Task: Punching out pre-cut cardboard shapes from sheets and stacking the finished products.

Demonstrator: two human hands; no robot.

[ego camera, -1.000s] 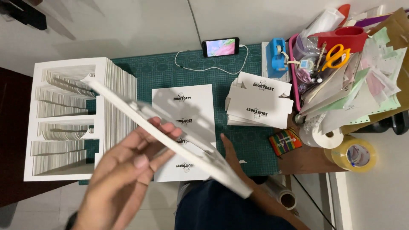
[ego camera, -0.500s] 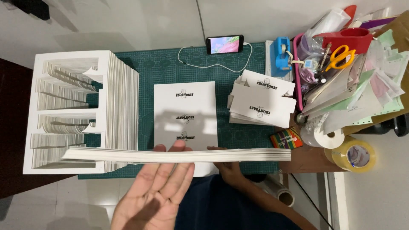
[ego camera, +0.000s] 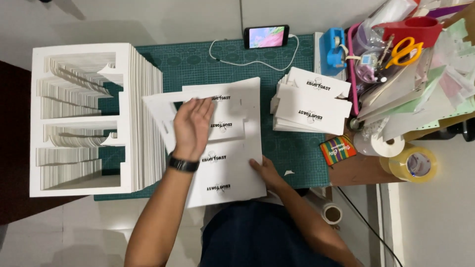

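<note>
Die-cut box blank pressed flat on desk by open left hand; edge pinned by right hand. Judged light, bendy; best gripped at edges.

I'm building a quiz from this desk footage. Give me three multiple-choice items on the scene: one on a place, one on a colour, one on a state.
1. Where does the phone lie?
A. at the mat's far edge
B. on the tall left pile
C. on the floor

2. What colour are the scissors' handles?
A. blue
B. yellow
C. black

3. How does the left hand rest on the white card sheets?
A. fist closed
B. palm down, fingers spread
C. lifted clear

Answers:
1 A, it sits at the far edge of the green cutting mat.
2 B, the yellow loops stand out in the clutter at the right.
3 B, it lies flat on the sheets while the right hand touches their near edge.
</note>
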